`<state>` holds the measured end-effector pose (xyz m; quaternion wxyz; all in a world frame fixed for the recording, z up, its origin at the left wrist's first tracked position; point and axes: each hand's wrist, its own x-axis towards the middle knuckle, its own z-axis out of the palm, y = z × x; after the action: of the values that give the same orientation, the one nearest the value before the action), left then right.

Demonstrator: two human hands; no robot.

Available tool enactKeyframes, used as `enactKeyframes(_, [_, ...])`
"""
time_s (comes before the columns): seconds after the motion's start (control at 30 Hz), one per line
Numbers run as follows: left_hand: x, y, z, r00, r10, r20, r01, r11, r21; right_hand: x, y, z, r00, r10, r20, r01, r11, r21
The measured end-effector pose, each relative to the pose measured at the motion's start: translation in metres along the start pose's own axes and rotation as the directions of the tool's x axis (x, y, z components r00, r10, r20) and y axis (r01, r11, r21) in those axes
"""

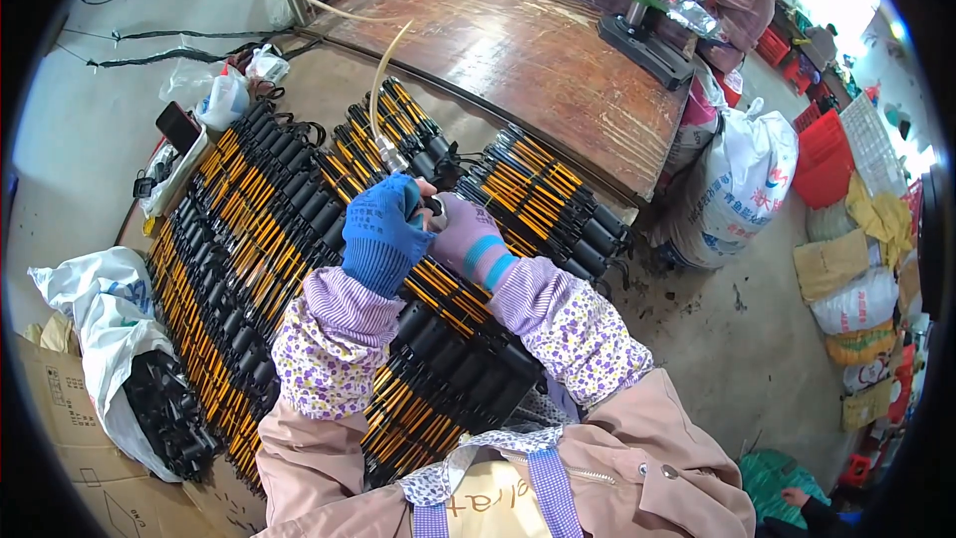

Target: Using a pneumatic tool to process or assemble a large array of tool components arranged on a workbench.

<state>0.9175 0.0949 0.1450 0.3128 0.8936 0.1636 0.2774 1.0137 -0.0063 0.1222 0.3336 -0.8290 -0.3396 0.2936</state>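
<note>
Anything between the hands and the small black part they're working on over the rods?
Nothing visible. The left hand in a blue glove and the right hand in a purple glove already meet at the small black part, above the yellow-and-black rods. The hose tool sits just behind, not between.

- Rows of rod-shaped parts [269, 229] lay side by side across the middle, below both hands.
- The left hand [383, 229] and right hand [468, 239] met above the rows, a small part [434, 206] between them.
- A wooden table [528, 60] stood behind the rows.
- A sack [110, 339] lay left; filled bags [742, 179] stood right.
- A hose [383, 70] ran from behind down to the hands.
</note>
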Motion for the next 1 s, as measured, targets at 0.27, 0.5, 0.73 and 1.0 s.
enactKeyframes(0.27, [0.008, -0.019, -0.041, 0.991, -0.089, -0.095, 0.068, 0.976, -0.209, 0.016, -0.011, 0.023, 0.963, -0.217, -0.161, 0.271, 0.797, 0.540])
enactKeyframes(0.5, [-0.014, -0.147, -0.044, 0.918, -0.324, 0.229, 0.389, 0.849, -0.358, 0.055, -0.033, 0.054, 0.897, -0.325, -0.299, 0.431, 0.490, 0.758])
enactKeyframes(0.73, [-0.008, -0.195, -0.012, 0.876, -0.266, 0.401, 0.453, 0.739, -0.498, 0.089, -0.026, 0.093, 0.835, -0.344, -0.429, 0.550, 0.508, 0.663])
enactKeyframes(1.0, [-0.008, -0.206, -0.007, 0.916, -0.193, 0.350, 0.339, 0.839, -0.426, 0.095, -0.024, 0.098, 0.864, -0.380, -0.331, 0.498, 0.548, 0.672])
